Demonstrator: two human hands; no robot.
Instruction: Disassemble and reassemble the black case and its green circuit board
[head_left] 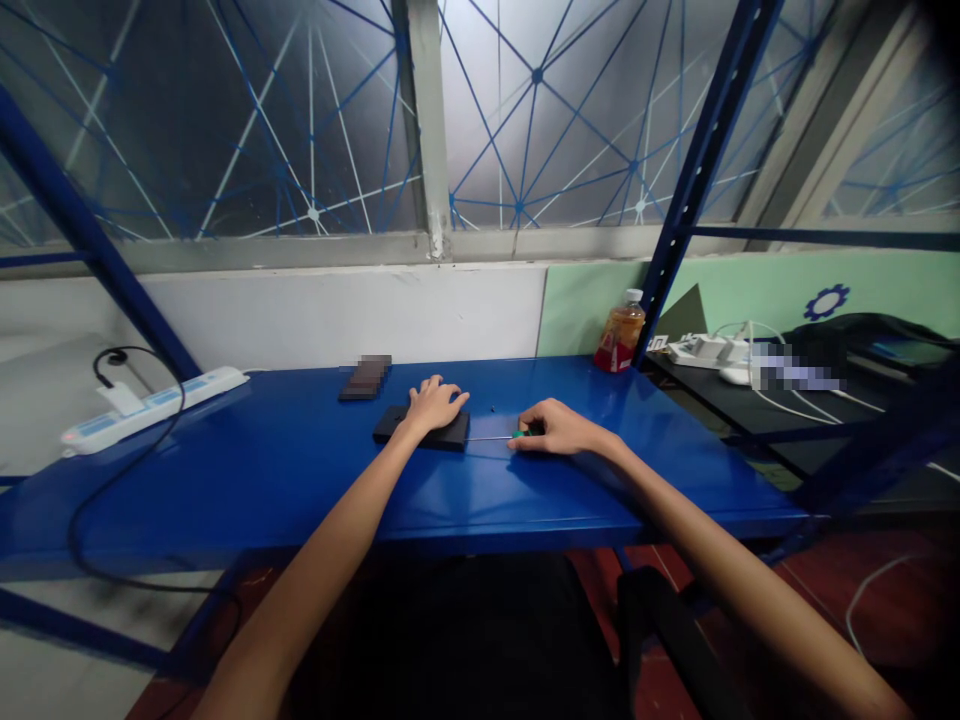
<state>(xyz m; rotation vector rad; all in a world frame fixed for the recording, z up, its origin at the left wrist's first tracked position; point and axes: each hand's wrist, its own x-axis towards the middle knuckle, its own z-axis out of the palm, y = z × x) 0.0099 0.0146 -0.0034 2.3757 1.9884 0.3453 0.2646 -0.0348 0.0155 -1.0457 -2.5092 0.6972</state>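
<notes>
A flat black box [450, 434] lies on the blue table [300, 480]. On top of it rests my left hand [435, 405], its fingers spread. To the right, my right hand [551, 428] is closed around the green handle of a screwdriver [489, 438]. The thin metal shaft points left, and its tip is at the right side of the box; whether it touches the box cannot be made out. A tiny dark piece [493, 408] lies on the table behind the shaft.
A dark, partly blurred phone-like slab [366, 378] lies behind the box. At the left is a white power strip [157, 410] with a black cable. A bottle [621, 332] stands at the back right by a blue post. Chargers and cables lie on a black table farther right.
</notes>
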